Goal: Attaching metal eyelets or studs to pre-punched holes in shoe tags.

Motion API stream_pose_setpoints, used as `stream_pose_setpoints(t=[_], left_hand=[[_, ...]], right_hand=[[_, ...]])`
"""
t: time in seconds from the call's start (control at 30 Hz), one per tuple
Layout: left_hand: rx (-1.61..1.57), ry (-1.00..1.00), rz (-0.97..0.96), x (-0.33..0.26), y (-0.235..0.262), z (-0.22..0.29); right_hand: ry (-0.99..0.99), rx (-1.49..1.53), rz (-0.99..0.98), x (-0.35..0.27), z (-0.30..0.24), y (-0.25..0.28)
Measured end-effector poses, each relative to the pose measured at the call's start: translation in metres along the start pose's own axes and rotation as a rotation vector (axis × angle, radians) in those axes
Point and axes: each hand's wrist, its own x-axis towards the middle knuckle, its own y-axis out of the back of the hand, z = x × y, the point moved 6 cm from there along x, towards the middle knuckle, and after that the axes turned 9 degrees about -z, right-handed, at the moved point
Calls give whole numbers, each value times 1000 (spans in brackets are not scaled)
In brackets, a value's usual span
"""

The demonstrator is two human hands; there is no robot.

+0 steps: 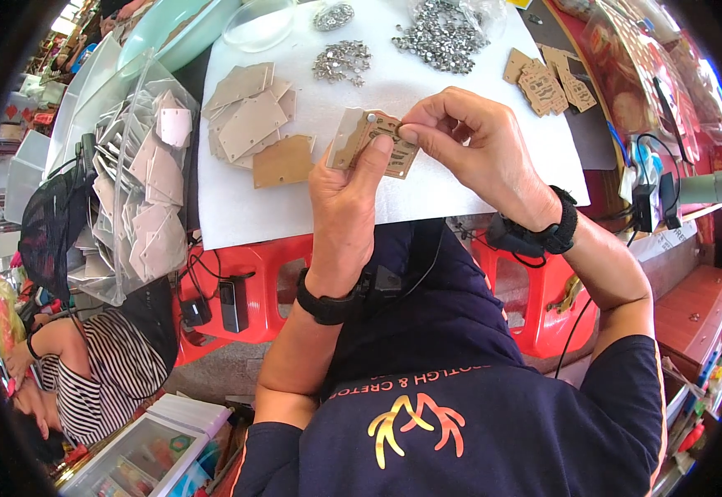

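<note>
My left hand (346, 199) grips a small stack of flat pieces (369, 142), a pale backing with a brown printed cardboard tag on top, thumb pressed across its face. My right hand (473, 141) pinches a tiny metal part at the tag's upper right edge; the part itself is mostly hidden by the fingertips. Both hands hover over a white cloth (295, 207) on the table. A pile of beige cardboard tags (253, 124) lies on the cloth to the left. Small heaps of silver metal rivets (342, 62) sit further back, with a bigger heap (440, 37) beside them.
A clear plastic bag of pale tags (141, 190) stands at the left edge. Printed brown tags (547, 83) lie at the right on a grey mat. A clear dish (259, 25) sits at the back. Red plastic stools (245, 282) stand below. A person in a striped shirt (96, 373) sits lower left.
</note>
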Motion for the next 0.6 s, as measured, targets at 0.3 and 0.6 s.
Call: stream_pose_setpoints(t=[0.3,0.6], left_hand=[[-86,-12,-51,-1,4,-3],[-38,-48,-61,-4,2,1]], right_hand=[[149,-16,86,-5,-4,-3],[-140,372,-53,0,19,-13]])
